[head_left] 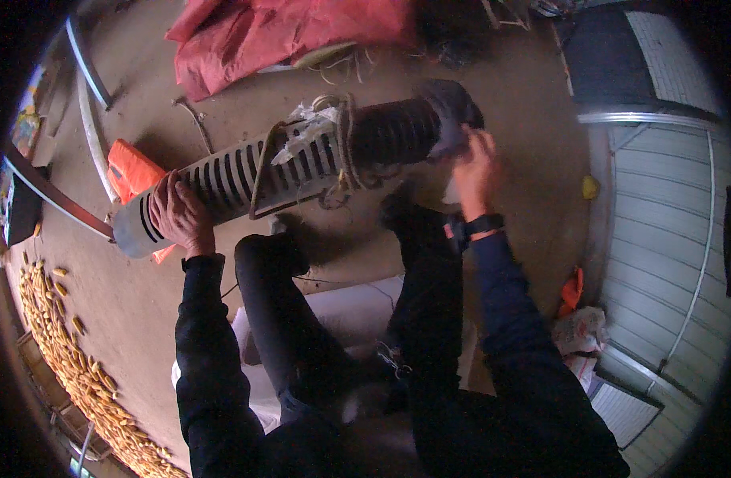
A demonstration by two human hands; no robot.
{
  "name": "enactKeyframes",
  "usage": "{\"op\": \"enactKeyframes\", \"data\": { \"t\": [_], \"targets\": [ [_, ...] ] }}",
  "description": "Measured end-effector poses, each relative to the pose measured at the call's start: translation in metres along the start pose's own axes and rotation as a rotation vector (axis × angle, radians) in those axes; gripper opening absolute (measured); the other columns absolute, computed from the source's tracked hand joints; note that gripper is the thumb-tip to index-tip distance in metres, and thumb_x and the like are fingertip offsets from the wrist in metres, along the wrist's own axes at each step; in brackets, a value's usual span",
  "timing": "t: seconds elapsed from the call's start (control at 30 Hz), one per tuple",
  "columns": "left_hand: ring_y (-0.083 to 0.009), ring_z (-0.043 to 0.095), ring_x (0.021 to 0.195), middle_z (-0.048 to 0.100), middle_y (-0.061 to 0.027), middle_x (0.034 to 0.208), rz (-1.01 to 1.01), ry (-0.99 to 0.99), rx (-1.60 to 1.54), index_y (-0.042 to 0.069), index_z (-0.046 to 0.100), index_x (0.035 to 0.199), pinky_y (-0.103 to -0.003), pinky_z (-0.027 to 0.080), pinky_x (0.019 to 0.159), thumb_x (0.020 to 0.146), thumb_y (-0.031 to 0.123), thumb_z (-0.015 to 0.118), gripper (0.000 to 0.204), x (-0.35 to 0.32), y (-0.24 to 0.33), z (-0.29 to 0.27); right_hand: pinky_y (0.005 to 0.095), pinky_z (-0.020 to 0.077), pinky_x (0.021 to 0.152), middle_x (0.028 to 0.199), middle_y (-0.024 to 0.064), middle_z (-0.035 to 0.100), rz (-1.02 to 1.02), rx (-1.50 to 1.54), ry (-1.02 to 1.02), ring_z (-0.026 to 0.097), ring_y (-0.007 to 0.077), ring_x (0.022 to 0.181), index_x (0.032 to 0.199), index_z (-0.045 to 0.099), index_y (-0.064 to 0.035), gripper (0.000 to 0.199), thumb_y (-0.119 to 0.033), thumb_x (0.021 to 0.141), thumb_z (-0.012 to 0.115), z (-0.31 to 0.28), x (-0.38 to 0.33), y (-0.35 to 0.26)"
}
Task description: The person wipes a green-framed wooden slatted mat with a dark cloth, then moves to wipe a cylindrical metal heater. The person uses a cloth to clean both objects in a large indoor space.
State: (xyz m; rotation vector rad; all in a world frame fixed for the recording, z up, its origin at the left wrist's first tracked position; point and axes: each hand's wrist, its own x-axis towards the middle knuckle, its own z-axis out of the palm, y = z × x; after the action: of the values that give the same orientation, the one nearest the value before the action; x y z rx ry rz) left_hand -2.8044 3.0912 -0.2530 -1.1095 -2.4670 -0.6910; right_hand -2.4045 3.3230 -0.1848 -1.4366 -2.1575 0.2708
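Slotted cylinder (294,163), left hand (180,215) gripping end, right hand (475,171) clutching cloth (451,115)

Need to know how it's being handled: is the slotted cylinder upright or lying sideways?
Lying sideways: the slotted cylinder spans between left hand and right hand.

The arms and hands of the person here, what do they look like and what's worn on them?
Both arms wear long dark sleeves down to the wrists. The right wrist carries a black watch on a dark strap with a small red tab beside it. The left hand and right hand are bare, without gloves.
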Motion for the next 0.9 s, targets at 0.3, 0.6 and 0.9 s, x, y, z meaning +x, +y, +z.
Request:
{"op": "enactKeyframes", "data": {
  "t": [0.3,0.6,0.9],
  "targets": [
    [-0.0277,0.057,0.110,0.066,-0.0077,0.115,0.035,-0.021,0.045,0.009,0.068,0.110,-0.040,0.037,0.103,0.098,0.027,0.040,0.036,-0.003,-0.013,0.005,0.0412,0.0496,0.088,0.111,0.0128,0.057,-0.146,0.196,-0.143,0.057,0.0348,0.104,0.113,0.064,-0.0098,0.054,0.013,0.064,0.056,0.032,-0.053,-0.065],
    [-0.0280,0.057,0.111,0.066,-0.0067,0.114,0.033,0.016,0.036,0.011,0.068,0.110,-0.041,0.038,0.101,0.099,0.031,0.039,0.037,-0.006,-0.014,0.009,0.0432,0.0498,0.089,0.113,0.0177,0.061,-0.044,-0.007,-0.038,0.058,0.0378,0.107,0.108,0.061,-0.0066,0.041,-0.002,0.069,0.070,0.044,-0.068,-0.062],
    [-0.0276,0.058,0.108,0.066,-0.0075,0.111,0.033,0.044,0.014,0.011,0.069,0.108,-0.041,0.038,0.101,0.099,0.029,0.041,0.034,0.000,-0.009,-0.001,0.0417,0.0502,0.083,0.107,0.0174,0.066,0.526,0.595,0.032,0.065,0.0372,0.094,0.112,0.060,-0.0026,0.042,-0.003,0.072,0.071,0.038,-0.076,-0.009]
  ]
}}
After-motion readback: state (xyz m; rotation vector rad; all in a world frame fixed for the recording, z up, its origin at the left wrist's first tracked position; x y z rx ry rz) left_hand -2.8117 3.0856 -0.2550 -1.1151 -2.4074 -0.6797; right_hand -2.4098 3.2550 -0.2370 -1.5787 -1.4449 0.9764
